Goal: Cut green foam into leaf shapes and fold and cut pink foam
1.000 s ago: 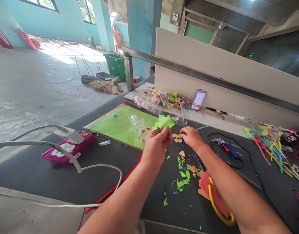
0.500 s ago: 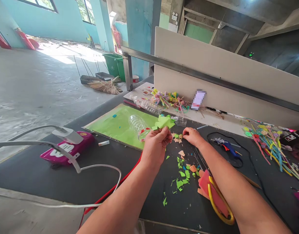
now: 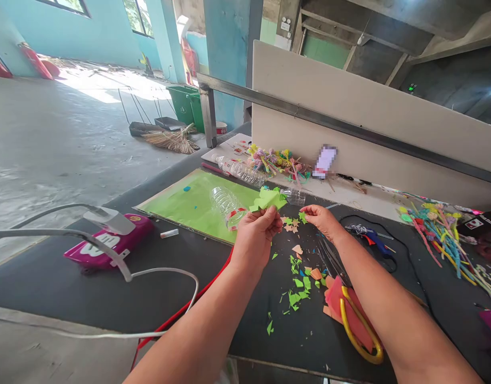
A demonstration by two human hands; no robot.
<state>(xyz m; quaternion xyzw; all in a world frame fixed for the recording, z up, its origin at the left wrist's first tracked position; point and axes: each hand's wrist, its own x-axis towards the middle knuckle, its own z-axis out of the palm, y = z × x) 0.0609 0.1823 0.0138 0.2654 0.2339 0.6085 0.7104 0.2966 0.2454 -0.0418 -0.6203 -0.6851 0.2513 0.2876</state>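
Note:
My left hand [image 3: 256, 234] pinches a jagged green paper cutout [image 3: 268, 199] and holds it up above the dark table [image 3: 109, 288]. My right hand [image 3: 322, 220] is closed just to the right, its fingertips pinching a small green paper scrap [image 3: 302, 217]. Small orange cut pieces [image 3: 290, 224] lie on the table between the two hands. Green and orange paper scraps [image 3: 299, 288] are scattered below the hands.
A green paper sheet [image 3: 189, 205] with a clear plastic bottle [image 3: 226, 204] lies to the left. Yellow-handled scissors [image 3: 359, 330] rest on pink paper under my right forearm. A glue gun [image 3: 369, 237], coloured pipe-cleaner bundles [image 3: 445, 234] and a pink charger box [image 3: 109, 242] sit around.
My right hand has lifted slightly from the orange pieces and now pinches a small green scrap. My left hand keeps holding the green cutout in the same place.

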